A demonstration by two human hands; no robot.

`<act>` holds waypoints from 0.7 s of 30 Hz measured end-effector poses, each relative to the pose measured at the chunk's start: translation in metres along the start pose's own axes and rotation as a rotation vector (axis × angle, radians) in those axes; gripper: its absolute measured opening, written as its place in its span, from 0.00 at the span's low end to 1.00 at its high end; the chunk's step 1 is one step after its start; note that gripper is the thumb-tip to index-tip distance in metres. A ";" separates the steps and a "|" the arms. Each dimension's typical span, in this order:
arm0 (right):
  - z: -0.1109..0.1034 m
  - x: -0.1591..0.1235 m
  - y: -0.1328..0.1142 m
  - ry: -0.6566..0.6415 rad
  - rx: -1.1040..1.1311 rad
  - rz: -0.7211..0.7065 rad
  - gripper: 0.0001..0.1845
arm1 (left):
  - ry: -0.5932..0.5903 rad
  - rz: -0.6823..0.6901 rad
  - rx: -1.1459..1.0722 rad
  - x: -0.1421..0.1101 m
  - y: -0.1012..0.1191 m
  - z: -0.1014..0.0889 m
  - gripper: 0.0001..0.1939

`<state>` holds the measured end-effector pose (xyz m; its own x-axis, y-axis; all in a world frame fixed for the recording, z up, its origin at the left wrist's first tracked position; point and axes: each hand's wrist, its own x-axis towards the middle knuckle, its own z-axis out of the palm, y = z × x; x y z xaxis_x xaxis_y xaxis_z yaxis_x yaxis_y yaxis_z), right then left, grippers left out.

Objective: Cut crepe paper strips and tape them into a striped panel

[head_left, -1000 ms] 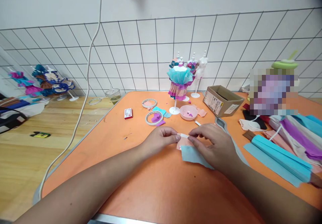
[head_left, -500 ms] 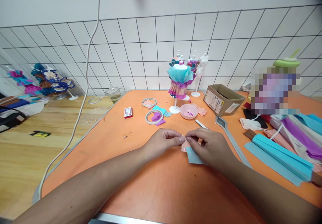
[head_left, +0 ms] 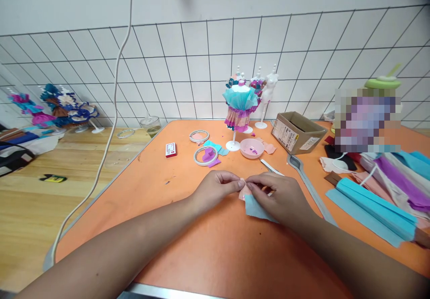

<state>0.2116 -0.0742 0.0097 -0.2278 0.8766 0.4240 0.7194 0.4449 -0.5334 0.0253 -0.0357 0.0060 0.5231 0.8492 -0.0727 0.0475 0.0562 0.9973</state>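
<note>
Between my two hands is a small piece of pink crepe paper (head_left: 244, 193), gathered at its top edge and flaring out below. My left hand (head_left: 218, 188) pinches the gathered edge from the left, thumb against forefinger. From the right, my right hand (head_left: 278, 197) pinches the same edge, its fingertips almost touching the left ones. A light blue paper piece (head_left: 258, 208) hangs below my right hand, partly hidden by it; whether it is joined to the pink paper I cannot tell. Just beyond stands a small dress form (head_left: 240, 97) in a blue, purple and pink paper dress.
Two tape rolls (head_left: 205, 156), a pink bowl (head_left: 251, 149) with small bits and a red-and-white box (head_left: 171, 149) lie ahead. A cardboard box (head_left: 298, 133) and a grey-handled tool (head_left: 309, 184) are to the right, with paper sheets (head_left: 372, 211) beyond. A white cable (head_left: 116, 88) hangs at left.
My hands have come closer together, and the pink paper's white-looking top edge has bunched up between the fingertips. More of the slim pale tool beyond my right hand shows.
</note>
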 end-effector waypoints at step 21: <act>0.006 -0.006 0.000 0.025 -0.150 -0.149 0.13 | 0.094 -0.053 -0.045 0.000 0.005 0.000 0.11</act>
<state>0.2086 -0.0787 0.0029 -0.3243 0.7974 0.5089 0.7690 0.5355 -0.3491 0.0254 -0.0350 0.0108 0.4391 0.8895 -0.1263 0.0339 0.1240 0.9917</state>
